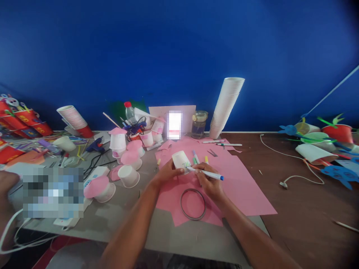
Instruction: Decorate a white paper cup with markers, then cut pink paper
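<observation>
My left hand (167,173) grips a white paper cup (180,160), tilted on its side above pink paper. Small green marks show on the cup's wall. In my right hand (209,185) is a white marker with a blue end (211,174), its tip at the cup's marked side. Pink paper sheets (235,179) lie beneath both hands. A thin grey ring (193,204) rests on the paper just below my hands. Several markers, one with a yellow end (206,159), lie behind my right hand, near a pair of scissors (212,152).
Left stand white cups with pink paper tops (102,188), a power strip (81,201) and a glue gun (95,145). A tall cup stack (226,106) leans beside a glass jar (199,125) at the back. Right, a white cable (297,179) lies near decorated cups (316,153). Another person's arm (7,198) is far left.
</observation>
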Demonstrator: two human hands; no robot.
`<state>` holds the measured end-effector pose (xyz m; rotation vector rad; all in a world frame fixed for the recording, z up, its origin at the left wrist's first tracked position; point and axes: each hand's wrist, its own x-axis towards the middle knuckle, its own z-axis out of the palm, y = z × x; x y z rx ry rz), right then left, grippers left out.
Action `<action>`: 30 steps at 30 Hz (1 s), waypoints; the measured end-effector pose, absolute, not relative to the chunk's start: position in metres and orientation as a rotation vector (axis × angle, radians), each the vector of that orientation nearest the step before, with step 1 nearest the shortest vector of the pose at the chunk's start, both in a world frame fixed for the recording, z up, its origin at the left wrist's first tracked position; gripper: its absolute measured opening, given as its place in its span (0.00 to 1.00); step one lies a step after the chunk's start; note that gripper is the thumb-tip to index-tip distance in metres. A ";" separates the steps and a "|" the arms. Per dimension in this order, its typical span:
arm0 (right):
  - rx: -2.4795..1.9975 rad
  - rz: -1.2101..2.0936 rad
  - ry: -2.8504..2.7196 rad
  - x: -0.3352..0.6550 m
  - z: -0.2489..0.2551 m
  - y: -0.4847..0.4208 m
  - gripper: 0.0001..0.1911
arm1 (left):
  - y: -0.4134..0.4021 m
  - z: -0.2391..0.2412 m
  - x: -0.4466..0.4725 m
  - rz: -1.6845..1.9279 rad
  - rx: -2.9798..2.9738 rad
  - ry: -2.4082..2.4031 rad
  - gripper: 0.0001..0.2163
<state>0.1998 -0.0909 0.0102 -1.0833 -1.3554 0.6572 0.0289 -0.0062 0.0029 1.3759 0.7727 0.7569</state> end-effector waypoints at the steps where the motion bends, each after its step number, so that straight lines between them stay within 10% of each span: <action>1: -1.083 0.652 -1.361 0.200 0.010 -0.091 0.08 | -0.006 0.003 0.029 0.757 1.374 0.770 0.32; 30: -1.103 0.719 -1.285 0.201 0.009 -0.089 0.08 | -0.006 0.000 0.028 0.763 1.369 0.759 0.32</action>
